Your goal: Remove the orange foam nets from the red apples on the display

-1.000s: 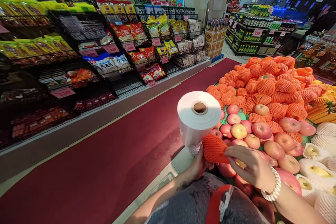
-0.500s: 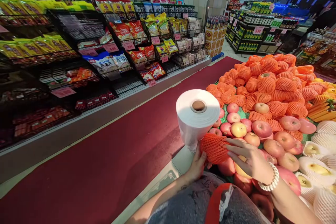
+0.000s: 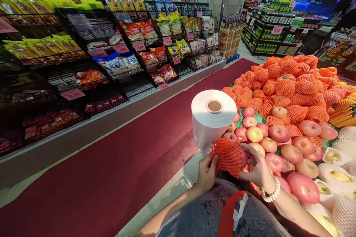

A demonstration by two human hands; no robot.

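An orange foam fruit net (image 3: 226,156) sits between my two hands, with part of a red apple (image 3: 244,158) showing at its right opening. My left hand (image 3: 208,173) is closed on the net's left end, thumb and fingers pinching the mesh. Curved round the apple at the net's right side is my right hand (image 3: 257,164), with a pale beaded bracelet (image 3: 272,191) at the wrist. Just beyond the net stands a large white roll of plastic bags (image 3: 210,118) with a brown core. Loose apples (image 3: 278,134) lie to the right of my hands.
Net-wrapped fruit (image 3: 285,87) is heaped behind the loose apples. Pears in white foam nets (image 3: 336,176) lie at the far right. A dark red mat (image 3: 111,166) covers the floor at left, along shelves of packaged goods (image 3: 136,31).
My right hand has gone from flat fingers against the net to a curved grip at its right end. The apple now shows there. The view has shifted slightly.
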